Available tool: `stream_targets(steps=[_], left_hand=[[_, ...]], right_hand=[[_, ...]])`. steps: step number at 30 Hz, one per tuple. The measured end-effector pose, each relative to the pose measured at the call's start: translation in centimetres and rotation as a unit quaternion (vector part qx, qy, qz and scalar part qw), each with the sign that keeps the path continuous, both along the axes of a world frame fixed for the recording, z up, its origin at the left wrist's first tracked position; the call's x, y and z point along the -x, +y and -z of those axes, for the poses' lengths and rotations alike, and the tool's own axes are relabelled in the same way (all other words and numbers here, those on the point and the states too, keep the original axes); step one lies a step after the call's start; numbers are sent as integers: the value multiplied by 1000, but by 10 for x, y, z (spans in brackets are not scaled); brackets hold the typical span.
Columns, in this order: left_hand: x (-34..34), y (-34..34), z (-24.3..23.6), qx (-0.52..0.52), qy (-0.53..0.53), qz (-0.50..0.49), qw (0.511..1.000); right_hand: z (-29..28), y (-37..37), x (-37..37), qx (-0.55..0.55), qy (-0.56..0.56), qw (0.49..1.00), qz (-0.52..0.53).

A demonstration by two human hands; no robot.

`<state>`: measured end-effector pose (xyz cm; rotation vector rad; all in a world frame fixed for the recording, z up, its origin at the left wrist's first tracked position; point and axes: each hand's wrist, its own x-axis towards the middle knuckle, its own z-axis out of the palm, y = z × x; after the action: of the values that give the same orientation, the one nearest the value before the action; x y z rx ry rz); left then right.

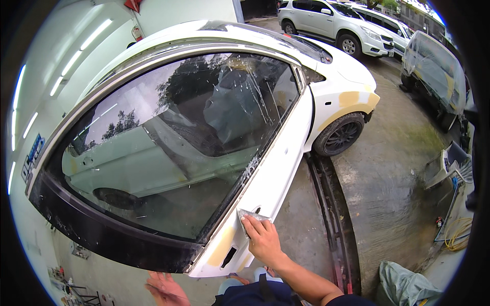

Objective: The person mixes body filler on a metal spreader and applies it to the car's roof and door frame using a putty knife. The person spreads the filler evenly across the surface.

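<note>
The white car door (278,176) stands ajar in front of me, with a large window (153,143) that mirrors trees and sky. My right hand (264,239) presses a thin grey sheet (244,218), which looks like sandpaper, against the door panel just below the window line. Close by that hand are a yellowish filler patch (222,247) and a dark handle slot (229,257). Below the door's black rear frame is my left hand (166,289), partly cut off by the lower edge. A thin dark line crosses its palm; what it is, I cannot make out.
A front wheel (341,135) sits under a fender with yellowish patches. A dark floor channel (329,219) runs alongside the car. Green-grey sheeting (406,285) lies at the lower right, near a yellow hose (458,234). White vehicles (332,23) are parked outside.
</note>
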<state>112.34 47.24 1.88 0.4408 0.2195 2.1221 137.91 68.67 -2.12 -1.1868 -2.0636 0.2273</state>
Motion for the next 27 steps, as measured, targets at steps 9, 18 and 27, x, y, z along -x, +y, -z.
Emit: stream_targets(steps=[9,18,27], left_hand=[[-5,-20,-26,357,514,-483,612],[-179,118,-59,279,566,376,679],[-269,143,-60,167,707,291,622]], right_hand=[[66,59,-188,128,687,673,242],[49,-51,-191,411,796,333,-293],[36,-89,-253,67,504,746,430]])
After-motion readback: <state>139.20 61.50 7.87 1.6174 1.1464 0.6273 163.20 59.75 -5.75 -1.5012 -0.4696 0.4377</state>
